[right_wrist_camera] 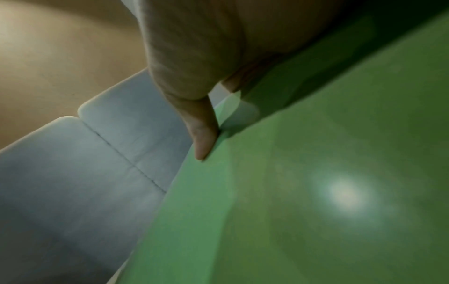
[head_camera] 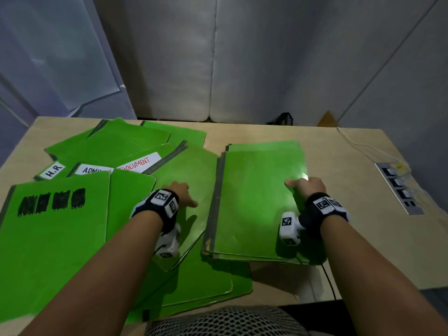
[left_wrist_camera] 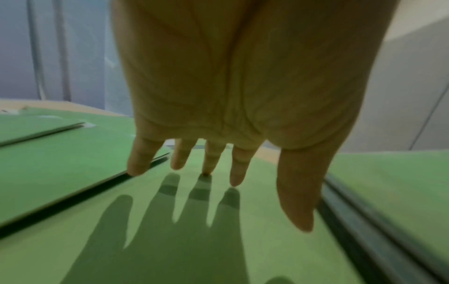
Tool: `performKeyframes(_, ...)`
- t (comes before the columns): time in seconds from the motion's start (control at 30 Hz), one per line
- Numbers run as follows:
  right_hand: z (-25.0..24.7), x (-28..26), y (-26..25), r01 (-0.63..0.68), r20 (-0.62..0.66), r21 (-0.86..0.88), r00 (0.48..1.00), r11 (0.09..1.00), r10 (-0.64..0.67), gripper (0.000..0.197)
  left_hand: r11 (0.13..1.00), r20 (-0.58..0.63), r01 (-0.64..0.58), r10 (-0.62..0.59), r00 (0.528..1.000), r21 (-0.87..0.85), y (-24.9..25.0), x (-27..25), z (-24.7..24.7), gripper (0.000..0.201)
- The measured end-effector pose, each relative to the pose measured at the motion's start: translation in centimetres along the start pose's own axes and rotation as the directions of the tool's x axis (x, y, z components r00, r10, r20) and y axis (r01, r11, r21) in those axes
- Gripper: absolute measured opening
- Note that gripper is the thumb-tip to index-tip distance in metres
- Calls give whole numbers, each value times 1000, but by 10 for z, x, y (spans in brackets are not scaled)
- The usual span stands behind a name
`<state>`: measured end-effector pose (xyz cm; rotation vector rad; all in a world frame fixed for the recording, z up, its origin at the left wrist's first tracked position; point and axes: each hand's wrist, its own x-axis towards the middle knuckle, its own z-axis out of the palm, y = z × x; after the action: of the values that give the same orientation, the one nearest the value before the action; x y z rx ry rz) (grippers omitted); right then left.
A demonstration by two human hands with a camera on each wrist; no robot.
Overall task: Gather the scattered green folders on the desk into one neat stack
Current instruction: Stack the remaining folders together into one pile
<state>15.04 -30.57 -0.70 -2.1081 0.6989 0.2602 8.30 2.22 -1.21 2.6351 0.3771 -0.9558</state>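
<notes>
A squared-up stack of green folders lies right of centre on the wooden desk. My right hand grips the right edge of its top folder; the right hand's thumb lies on top and the fingers curl under the edge. My left hand rests with straight, spread fingers on a tilted green folder just left of the stack, the same tilted folder filling the left wrist view. Several more folders lie scattered to the left, labelled H.R, ADMIN and DOCUMENT.
A large folder with black scribbles lies at the front left. A socket panel and a white cable sit at the desk's right side. Grey padded partitions stand behind. A mesh chair back is at the near edge.
</notes>
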Motion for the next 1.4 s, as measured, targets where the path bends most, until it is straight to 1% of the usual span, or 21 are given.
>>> performKeyframes(0.07, 0, 2, 8, -38, -12, -9, 999, 999, 38, 75, 989, 31, 46, -51, 998, 140, -14, 3, 13, 87)
performKeyframes(0.13, 0, 3, 10, -54, -20, -30, 998, 998, 53, 76, 982, 51, 48, -59, 997, 185, -17, 2, 26, 99)
performKeyframes(0.17, 0, 4, 10, -57, -21, -46, 998, 997, 56, 76, 983, 51, 47, -57, 997, 180, -16, 0, 31, 101)
performKeyframes(0.23, 0, 4, 6, -53, -17, -73, 998, 996, 52, 74, 988, 56, 57, -65, 996, 141, -8, -2, 37, 101)
performKeyframes(0.3, -2, 7, 2, -53, -12, -92, 999, 994, 52, 71, 987, 67, 67, -77, 995, 146, -1, 0, 37, 100)
performKeyframes(0.4, -8, 14, 1, -73, 0, -135, 997, 988, 74, 70, 986, 92, 40, -56, 994, 163, 6, 6, 34, 98)
performKeyframes(0.47, -14, 16, 0, -94, -2, -185, 995, 978, 95, 68, 986, 102, 10, -27, 994, 165, 12, 8, 31, 90)
performKeyframes(0.53, -16, 19, 3, -112, -1, -231, 993, 967, 114, 66, 985, 35, -45, 40, 999, 166, 17, 11, 25, 72)
performKeyframes(0.57, -16, 21, 4, -124, 1, -249, 992, 961, 128, 65, 983, -21, -72, 76, 997, 167, 18, 12, 18, 61)
performKeyframes(0.6, -16, 21, 5, -136, 8, -262, 990, 955, 143, 66, 988, -73, -74, 84, 994, 137, 17, 14, 10, 53)
performKeyframes(0.67, -14, 23, 10, -176, 16, -275, 982, 945, 188, 65, 999, -156, -42, 45, 987, 22, 12, 23, -6, 45)
performKeyframes(0.77, -12, 23, 17, -184, 30, -328, 978, 927, 205, 54, 996, -246, 85, -78, 966, 15, -1, 33, -24, 43)
performKeyframes(0.83, -10, 23, 21, -213, 67, -329, 966, 920, 248, 57, 982, -280, 186, -166, 946, 46, -11, 42, -28, 52)
performKeyframes(0.9, -8, 23, 25, -256, 97, -319, 949, 912, 301, 65, 968, -278, 243, -219, 935, 57, -21, 50, -30, 63)
performKeyframes(1.0, -5, 30, 32, -278, 114, -341, 936, 898, 334, 66, 952, -249, 305, -288, 925, 29, -32, 63, -31, 86)
performKeyframes(1.1, -3, 32, 34, -289, 116, -370, 929, 883, 352, 63, 945, -228, 326, -325, 918, -35, -40, 77, -32, 98)
performKeyframes(1.2, -3, 34, 36, -297, 126, -395, 920, 870, 371, 69, 947, -186, 316, -322, 928, -59, -54, 102, -32, 115)
performKeyframes(1.23, -3, 36, 37, -296, 127, -397, 920, 869, 371, 68, 949, -179, 305, -314, 933, -77, -58, 109, -30, 116)
performKeyframes(1.27, -3, 39, 38, -302, 127, -393, 918, 868, 377, 68, 952, -172, 287, -302, 938, -108, -59, 114, -28, 111)
performKeyframes(1.33, -3, 37, 35, -314, 130, -390, 912, 866, 389, 68, 962, -169, 248, -265, 949, -113, -46, 102, -32, 91)
performKeyframes(1.4, -4, 35, 33, -317, 128, -408, 909, 856, 397, 65, 972, -207, 210, -227, 951, -105, -31, 90, -32, 73)
